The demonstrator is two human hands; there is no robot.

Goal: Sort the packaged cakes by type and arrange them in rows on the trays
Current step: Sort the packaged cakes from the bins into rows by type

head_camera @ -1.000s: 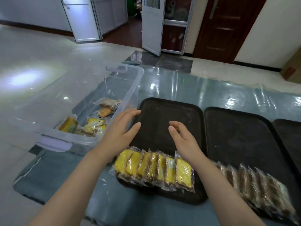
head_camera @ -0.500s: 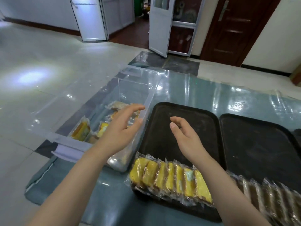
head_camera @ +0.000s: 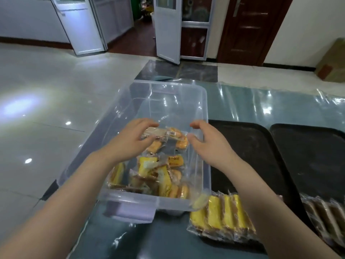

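Our left hand (head_camera: 130, 140) pinches a pale wrapped cake (head_camera: 155, 132) at the far end of the clear bin (head_camera: 204, 109). Our right hand (head_camera: 207, 142) hovers loosely curled over the bin's right wall, holding nothing. More packaged cakes (head_camera: 158, 176) lie inside the bin. Right of the bin, a row of yellow cakes (head_camera: 222, 215) sits on the black tray (head_camera: 248, 139).

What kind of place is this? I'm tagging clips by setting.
Probably a small workroom or back room, not a shop floor. Black trays and a clear bin of wrapped cakes lie on a plastic-covered mat on a glossy tiled floor, with doors behind.
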